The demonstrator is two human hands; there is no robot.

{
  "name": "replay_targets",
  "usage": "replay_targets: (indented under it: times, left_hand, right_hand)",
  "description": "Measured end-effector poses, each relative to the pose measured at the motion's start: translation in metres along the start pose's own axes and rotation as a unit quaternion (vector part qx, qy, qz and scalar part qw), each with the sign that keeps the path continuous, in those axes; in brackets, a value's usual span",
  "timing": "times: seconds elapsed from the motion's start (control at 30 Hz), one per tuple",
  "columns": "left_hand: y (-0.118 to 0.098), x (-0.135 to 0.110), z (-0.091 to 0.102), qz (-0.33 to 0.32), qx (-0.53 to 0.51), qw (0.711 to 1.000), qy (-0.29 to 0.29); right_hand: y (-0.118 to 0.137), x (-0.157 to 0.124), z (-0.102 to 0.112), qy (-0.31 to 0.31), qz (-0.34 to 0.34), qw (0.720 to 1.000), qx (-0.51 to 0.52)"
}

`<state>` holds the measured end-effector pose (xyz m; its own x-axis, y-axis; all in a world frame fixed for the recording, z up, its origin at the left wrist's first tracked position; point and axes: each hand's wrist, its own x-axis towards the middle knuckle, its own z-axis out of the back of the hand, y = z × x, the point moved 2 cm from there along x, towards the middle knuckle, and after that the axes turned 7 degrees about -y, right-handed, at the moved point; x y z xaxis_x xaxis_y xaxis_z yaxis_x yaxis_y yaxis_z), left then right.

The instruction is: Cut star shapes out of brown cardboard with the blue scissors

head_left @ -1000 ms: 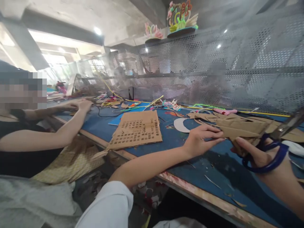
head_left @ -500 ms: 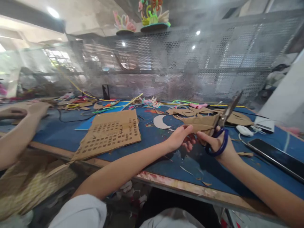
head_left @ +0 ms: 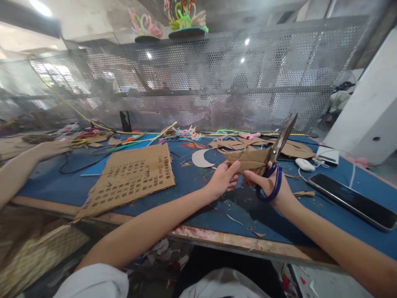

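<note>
Between my hands is a small piece of brown cardboard (head_left: pixel 248 155), held above the blue tabletop. My left hand (head_left: pixel 223 178) pinches its near left edge, thumb on top. My right hand (head_left: pixel 273 186) grips a pair of scissors (head_left: pixel 276 180) with dark blue handles, and its thumb and fingers also press the cardboard's right end. The scissor blades point up and away, beside the cardboard. Just left of the cardboard lies a white crescent-shaped cutout (head_left: pixel 203 158) on the table. My right fingertips are partly hidden behind the cardboard and handles.
A printed cardboard sheet (head_left: pixel 133 174) overhangs the table's front edge on the left. Another person's arm (head_left: pixel 34 156) reaches in there. Cut cardboard strips (head_left: pixel 235 144) lie behind my hands; a phone (head_left: pixel 352 200) and white charger (head_left: pixel 304 164) are at right. A perforated metal screen (head_left: pixel 198 82) stands behind.
The view has turned slightly right, so things appear shifted left. My hands still hold the cardboard and scissors. The other person's arm has moved farther out over the table.
</note>
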<state>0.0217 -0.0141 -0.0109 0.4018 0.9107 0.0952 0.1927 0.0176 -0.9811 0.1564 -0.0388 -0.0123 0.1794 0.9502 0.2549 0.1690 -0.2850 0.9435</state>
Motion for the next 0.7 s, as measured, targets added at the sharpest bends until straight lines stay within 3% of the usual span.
replay_targets:
  times: [0.1, 0.2, 0.43, 0.7]
  left_hand:
    - [0.000, 0.004, 0.004, -0.003, 0.001, 1.000, 0.007]
    - [-0.005, 0.010, 0.013, -0.048, 0.025, 0.998, 0.012]
    - [-0.024, 0.015, 0.031, -0.101, -0.032, 0.994, -0.007]
    - [-0.023, 0.017, 0.034, -0.102, -0.035, 0.993, -0.048]
  right_hand:
    - [0.003, -0.001, -0.001, -0.006, -0.006, 1.000, 0.020]
    - [0.005, -0.001, 0.000, 0.013, -0.040, 0.997, 0.063]
    - [0.003, -0.001, 0.002, 0.048, -0.125, 0.983, 0.123]
    - [0.001, 0.000, 0.002, 0.043, -0.112, 0.986, 0.117]
